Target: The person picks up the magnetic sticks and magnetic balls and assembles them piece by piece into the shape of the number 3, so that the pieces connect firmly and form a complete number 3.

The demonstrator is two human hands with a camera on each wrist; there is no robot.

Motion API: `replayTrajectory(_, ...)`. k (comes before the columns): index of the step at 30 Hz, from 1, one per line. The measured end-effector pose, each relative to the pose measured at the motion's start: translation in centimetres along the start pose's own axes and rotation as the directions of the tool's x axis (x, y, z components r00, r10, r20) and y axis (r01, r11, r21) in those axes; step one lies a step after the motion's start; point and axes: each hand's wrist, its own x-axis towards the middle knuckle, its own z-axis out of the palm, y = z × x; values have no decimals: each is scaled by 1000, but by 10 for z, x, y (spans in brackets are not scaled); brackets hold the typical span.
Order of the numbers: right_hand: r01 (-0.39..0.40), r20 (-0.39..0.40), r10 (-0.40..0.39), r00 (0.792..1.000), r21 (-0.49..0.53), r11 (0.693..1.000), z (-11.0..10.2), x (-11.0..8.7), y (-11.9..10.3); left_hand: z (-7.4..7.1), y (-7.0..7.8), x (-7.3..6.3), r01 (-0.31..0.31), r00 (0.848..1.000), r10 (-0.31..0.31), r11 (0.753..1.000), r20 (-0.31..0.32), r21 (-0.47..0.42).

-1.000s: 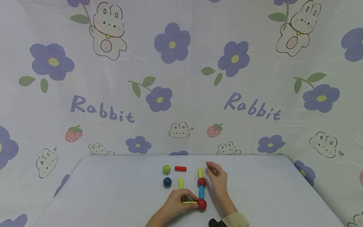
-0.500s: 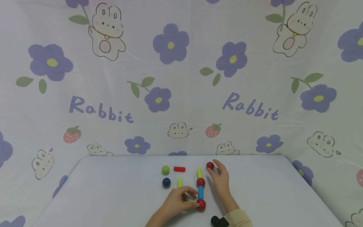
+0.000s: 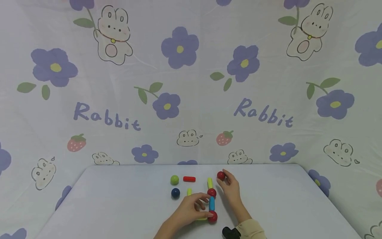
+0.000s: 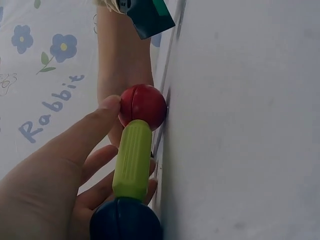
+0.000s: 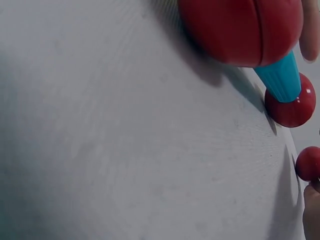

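My left hand (image 3: 191,207) holds the near corner of a magnetic ball-and-rod shape, its thumb on the near red ball (image 3: 212,216) and a fingertip by the blue rod (image 3: 212,203). Beyond that rod come a second red ball (image 3: 212,193) and a yellow-green rod (image 3: 210,182). In the left wrist view, another yellow-green rod (image 4: 132,160) joins the red ball (image 4: 142,106) to a dark blue ball (image 4: 125,220), which the hand hides in the head view. My right hand (image 3: 231,189) pinches a separate red ball (image 3: 221,175) to the right of the far rod's end.
A green ball (image 3: 174,180), a red rod (image 3: 189,179) and a dark blue ball (image 3: 175,193) lie at the back left of the shape on the white table (image 3: 119,199). One more yellow-green rod (image 3: 189,191) shows beyond my left hand. A patterned cloth (image 3: 200,83) hangs behind.
The red ball in my right hand has come into sight at the fingertips. My left hand has shifted slightly right, with its fingers now nearer the blue rod.
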Motion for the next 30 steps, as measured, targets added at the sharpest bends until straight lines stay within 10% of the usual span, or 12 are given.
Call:
replayTrajectory(13, 31, -11, -30, 999, 35, 999, 1, 6, 7, -2, 2, 1, -17, 995, 19, 1000, 102, -22)
replayTrajectory(30, 0, -80, -8, 997, -89, 996, 6, 5, 1, 1, -1, -2, -55, 995, 52, 998, 86, 26)
